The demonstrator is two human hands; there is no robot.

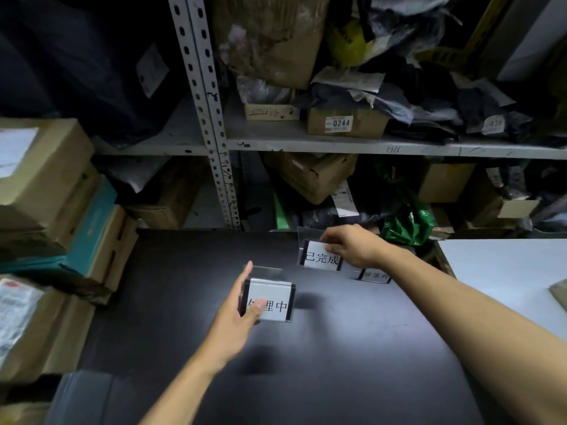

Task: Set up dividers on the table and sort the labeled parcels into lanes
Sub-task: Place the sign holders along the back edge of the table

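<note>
Stock as we find it, left to right.

Stacked cardboard boxes (46, 185): well to the left of our left hand, beside the desk's edge, several bearing white labels.

Desk (306, 363): dark top, carrying three sign holders.

Left hand (237, 305): the fingers (245, 279) lie straight along the left side of the first sign holder, the thumb pressed across its front, so it is pinched between thumb and fingers.

First sign holder (270, 299): clear stand with a white card printed in black characters, upright, just right of the left fingers; we cannot tell whether its base touches the desk.

Second sign holder (320, 254): same kind, beyond and to the right of the first, apart from it. Our right hand (349, 245) grips it at its upper right edge, fingers curled over the top of the card.

Third sign holder (375, 275): just beneath the right wrist, partly hidden; its characters are blurred. It stands on the desk, close beside the second.

Metal shelving (337, 145): beyond both hands, loaded with cardboard boxes, dark mailing bags and a green bag (408, 222). One box (346, 122) carries the number 0244.

White surface (506, 271): right of the right forearm, adjoining the desk.
</note>
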